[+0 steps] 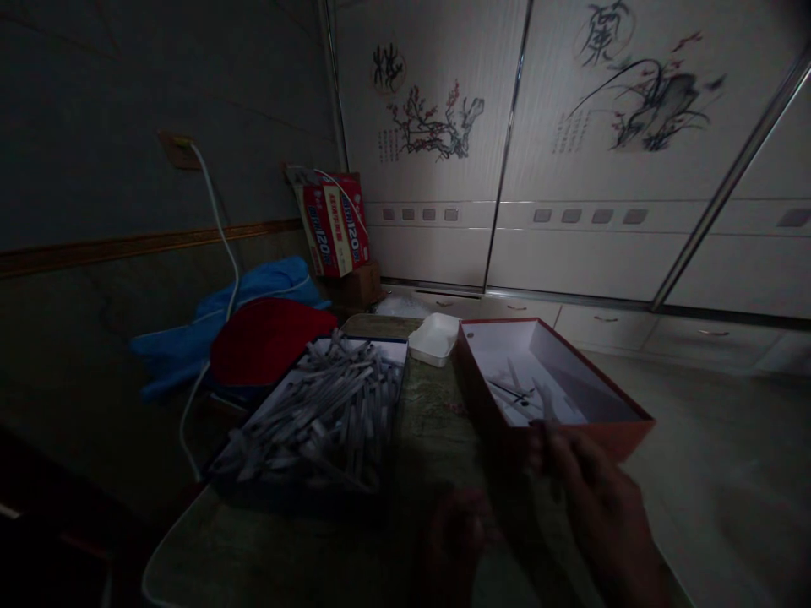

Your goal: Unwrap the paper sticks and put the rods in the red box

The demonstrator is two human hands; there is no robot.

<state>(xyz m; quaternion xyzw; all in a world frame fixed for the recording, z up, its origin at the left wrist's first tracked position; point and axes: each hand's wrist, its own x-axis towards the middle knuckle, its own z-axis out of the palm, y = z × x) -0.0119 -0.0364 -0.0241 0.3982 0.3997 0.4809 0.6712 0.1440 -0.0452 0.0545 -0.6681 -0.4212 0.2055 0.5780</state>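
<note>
Dimly, the right hand (596, 498) shows at the near edge of the red box (608, 426), its fingers pinched on a thin pale strip (546, 405) that pokes up over the box's near wall. A few more strips (516, 388) lie inside the box on its white floor. The left hand (453, 536) hangs low and near, in deep shadow just left of the right; whether its grip is closed or slack cannot be told. Left of the red box, across a bare stretch of desk (431, 431), a blue box (310, 485) is heaped with strips. A small white tray (434, 338) sits farther off between the boxes. Far left lie a red cloth (269, 338) and blue cloth (190, 333).
</note>
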